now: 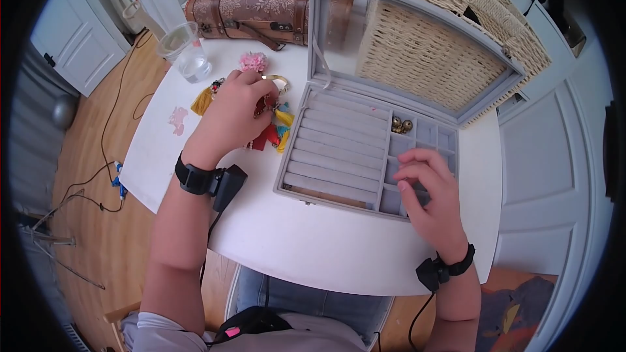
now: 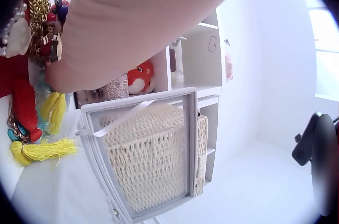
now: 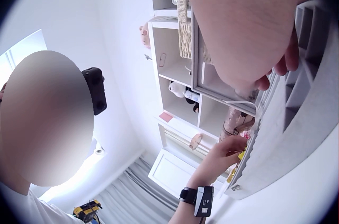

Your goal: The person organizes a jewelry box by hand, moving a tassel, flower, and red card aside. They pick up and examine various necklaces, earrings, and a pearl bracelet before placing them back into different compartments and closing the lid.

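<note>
My left hand [image 1: 238, 107] reaches into a pile of jewelry on the white table, its fingers bent down among the pieces. Yellow tassels [image 2: 45, 151], a red tassel [image 2: 24, 105], a gold chain [image 2: 41, 2] and a string of pearls [image 2: 6, 36] lie around it. I cannot tell whether the fingers pinch a piece. My right hand [image 1: 430, 195] hovers over the small compartments of a grey jewelry box [image 1: 336, 137], fingers loosely bent, holding nothing. Round bronze-coloured ornaments [image 1: 402, 125] sit in one back compartment. The box's glass lid [image 1: 319, 26] stands raised.
A pink flower ornament [image 1: 253, 61] and a gold bangle [image 1: 279, 82] lie just beyond the left hand. A clear plastic cup [image 1: 194, 65] stands at the table's left. Behind are a brown patterned case [image 1: 261, 3] and a woven basket [image 1: 424, 45].
</note>
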A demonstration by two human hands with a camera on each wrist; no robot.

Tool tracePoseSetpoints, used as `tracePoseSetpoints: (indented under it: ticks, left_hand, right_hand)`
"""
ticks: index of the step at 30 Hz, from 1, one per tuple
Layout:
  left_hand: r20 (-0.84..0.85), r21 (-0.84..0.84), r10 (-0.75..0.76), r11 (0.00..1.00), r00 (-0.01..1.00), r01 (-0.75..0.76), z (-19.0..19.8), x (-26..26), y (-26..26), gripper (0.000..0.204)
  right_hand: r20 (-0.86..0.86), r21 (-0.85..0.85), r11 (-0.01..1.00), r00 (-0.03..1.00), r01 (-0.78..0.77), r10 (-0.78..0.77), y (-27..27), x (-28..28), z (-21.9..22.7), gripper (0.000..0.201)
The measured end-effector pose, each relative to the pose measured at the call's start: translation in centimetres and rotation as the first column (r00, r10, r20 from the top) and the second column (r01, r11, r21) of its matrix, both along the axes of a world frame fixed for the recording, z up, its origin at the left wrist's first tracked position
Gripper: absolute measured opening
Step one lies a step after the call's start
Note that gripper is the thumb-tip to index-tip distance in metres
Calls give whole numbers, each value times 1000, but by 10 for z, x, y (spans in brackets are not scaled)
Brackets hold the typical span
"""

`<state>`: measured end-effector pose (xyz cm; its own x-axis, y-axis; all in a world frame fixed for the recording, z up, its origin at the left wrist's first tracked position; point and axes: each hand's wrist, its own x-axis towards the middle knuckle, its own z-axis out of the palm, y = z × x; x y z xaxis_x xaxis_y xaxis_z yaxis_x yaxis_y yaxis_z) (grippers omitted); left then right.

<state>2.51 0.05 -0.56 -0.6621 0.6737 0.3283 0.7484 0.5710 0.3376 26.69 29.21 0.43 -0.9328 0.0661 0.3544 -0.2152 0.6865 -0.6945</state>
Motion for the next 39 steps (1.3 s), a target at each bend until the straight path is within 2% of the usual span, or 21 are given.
tracePoseSetpoints:
  ticks: [6,8,9,11,15,17,19,21,22,24,28,30,31,33,37,39]
  left_hand:
    - [2,60,-30,998,1000,29,4,1,5,24]
    - [-8,202,-5,979,1000,7,2,1,8,24]
    - [-10,202,-6,979,1000,8,4,2,10,24]
    - [-13,404,88,911,996,-75,9,3,14,21]
    - [-89,394,80,918,993,-39,11,1,10,22]
    - [152,119,-14,993,988,-4,7,3,6,22]
    - [150,105,-27,994,988,11,0,3,9,20]
    - [19,300,16,954,1000,-21,-2,3,14,21]
    - [19,296,8,955,1000,-13,1,3,16,21]
    - [35,445,85,891,996,-92,10,4,18,21]
    - [70,430,-18,903,997,-14,-1,3,18,21]
    - [108,256,-59,966,992,30,-2,6,17,22]
    - [109,256,-57,966,992,27,-2,6,17,22]
    - [50,404,32,914,998,-50,-1,6,20,23]
    - [36,490,16,871,999,-32,6,12,25,29]
    - [100,435,-138,897,985,82,8,21,30,29]
  right_hand:
    - [-1,12,1000,1000,-6,6,0,1,2,13]
    - [-1,1,1000,1000,5,-5,-1,1,2,13]
    - [-2,1,1000,1000,6,-6,0,1,2,13]
    - [-13,22,1000,1000,3,-3,1,1,1,12]
    - [9,-3,1000,1000,-3,3,0,1,2,12]
    - [57,6,1000,998,-3,3,-1,1,4,12]
    - [42,-7,1000,999,-6,7,0,0,0,12]
    - [27,-26,1000,1000,-2,3,-1,1,-3,12]
    - [4,-10,1000,1000,-4,4,-1,1,-2,12]
    - [-21,5,1000,1000,3,-3,0,2,0,11]
    - [19,-6,1000,1000,-1,1,1,2,2,10]
    - [31,-12,1000,999,-7,7,1,1,0,10]
    - [13,7,1000,1000,-10,10,1,1,0,10]
    - [-9,25,1000,1000,-6,6,1,1,0,10]
    - [24,9,1000,1000,-10,10,1,3,1,12]
    - [19,13,1000,1000,-19,18,1,3,0,12]
